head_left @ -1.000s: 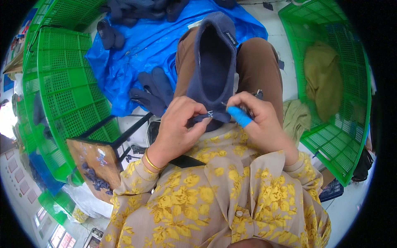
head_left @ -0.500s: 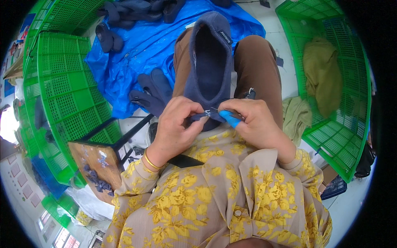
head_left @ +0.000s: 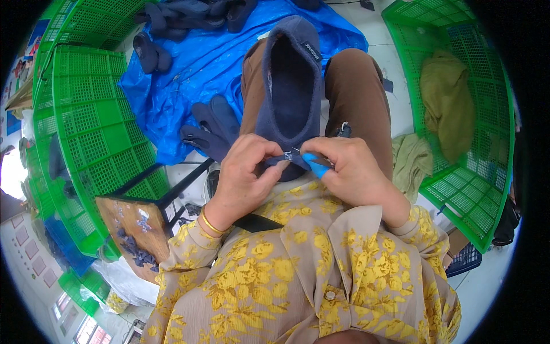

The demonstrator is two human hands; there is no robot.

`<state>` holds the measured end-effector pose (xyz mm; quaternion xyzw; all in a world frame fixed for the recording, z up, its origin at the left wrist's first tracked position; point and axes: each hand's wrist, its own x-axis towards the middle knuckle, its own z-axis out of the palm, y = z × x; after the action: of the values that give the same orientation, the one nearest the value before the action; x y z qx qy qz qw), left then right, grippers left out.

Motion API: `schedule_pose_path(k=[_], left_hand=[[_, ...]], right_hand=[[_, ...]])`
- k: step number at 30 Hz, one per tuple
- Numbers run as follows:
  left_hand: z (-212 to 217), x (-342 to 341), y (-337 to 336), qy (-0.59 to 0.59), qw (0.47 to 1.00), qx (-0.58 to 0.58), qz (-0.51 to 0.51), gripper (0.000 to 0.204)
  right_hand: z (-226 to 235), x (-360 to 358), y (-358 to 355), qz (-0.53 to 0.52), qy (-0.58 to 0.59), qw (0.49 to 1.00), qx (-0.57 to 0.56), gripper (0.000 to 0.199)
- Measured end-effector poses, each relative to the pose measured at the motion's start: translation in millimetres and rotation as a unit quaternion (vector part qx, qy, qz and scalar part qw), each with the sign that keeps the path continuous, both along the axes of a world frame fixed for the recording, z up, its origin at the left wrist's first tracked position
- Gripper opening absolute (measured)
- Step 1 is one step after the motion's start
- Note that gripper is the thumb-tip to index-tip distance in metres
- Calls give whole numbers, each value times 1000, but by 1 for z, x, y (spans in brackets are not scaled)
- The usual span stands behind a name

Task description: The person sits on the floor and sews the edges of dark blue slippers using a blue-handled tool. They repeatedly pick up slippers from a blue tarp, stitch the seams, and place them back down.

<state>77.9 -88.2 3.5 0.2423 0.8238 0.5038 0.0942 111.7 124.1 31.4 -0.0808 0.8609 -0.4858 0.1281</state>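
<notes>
Your left hand (head_left: 246, 172) pinches a narrow navy strip (head_left: 291, 157) between thumb and forefinger, at the near end of the navy slipper (head_left: 292, 92) on your lap. Your right hand (head_left: 358, 169), its thumb wrapped in blue, clasps a dark tool (head_left: 345, 130), partly hidden; 1 thin tip shows beside the strip's white thread (head_left: 287, 155).

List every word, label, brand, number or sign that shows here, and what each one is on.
Small black rectangular tag with pale lettering, on the dark blue soft fabric slipper: lettering visible, wording not copied here.
Pinkish rectangular panels at the far left: too small to tell whether they bear writing.
I can make out no other text.
</notes>
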Motion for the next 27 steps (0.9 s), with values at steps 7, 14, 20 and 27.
schedule_pose_path(k=[7, 14, 20, 27], left_hand=[[2, 1, -2, -18, 1000, -23, -7, 18], [-2, 1, 1, 10, 1000, -8, 0, 18], [-6, 8, -2, -6, 1000, -7, 24, 19], [-13, 16, -1, -36, 996, 35, 76, 17]], right_hand=[[5, 0, 0, 7, -1, 1000, 15, 26], [-8, -9, -7, 20, 9, 999, 42, 21], [-8, -14, 0, 39, 21, 997, 58, 25], [-16, -15, 13, 62, 64, 996, -12, 35]])
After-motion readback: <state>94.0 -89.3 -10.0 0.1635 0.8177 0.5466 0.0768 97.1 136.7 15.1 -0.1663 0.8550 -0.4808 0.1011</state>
